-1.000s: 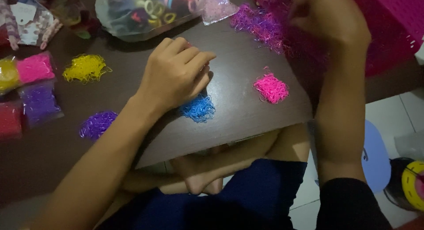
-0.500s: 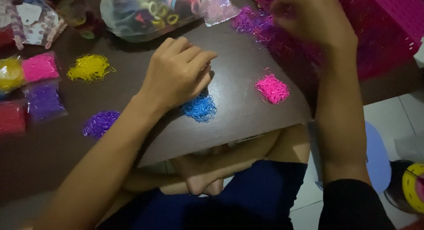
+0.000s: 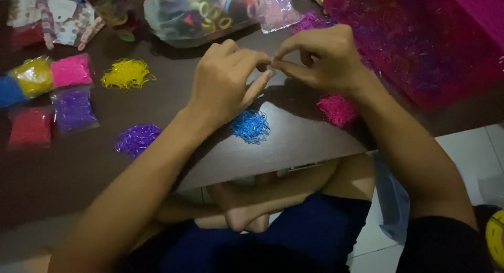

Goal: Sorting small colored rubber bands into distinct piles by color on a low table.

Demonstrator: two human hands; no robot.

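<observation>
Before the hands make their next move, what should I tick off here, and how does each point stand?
1. Fingertips of the left hand and right hand meet above the table: ok.
2. Something pinched between them: cannot tell, too small and dim to make out.
3. Blue pile of small bands lies loose on the dark table, just below the left hand: ok.
4. Pink pile beside the right wrist, apart from the blue pile: ok.
5. Yellow pile and purple pile lie separate, unmixed: ok.
6. Clear bag of mixed items shut: cannot tell.
</observation>
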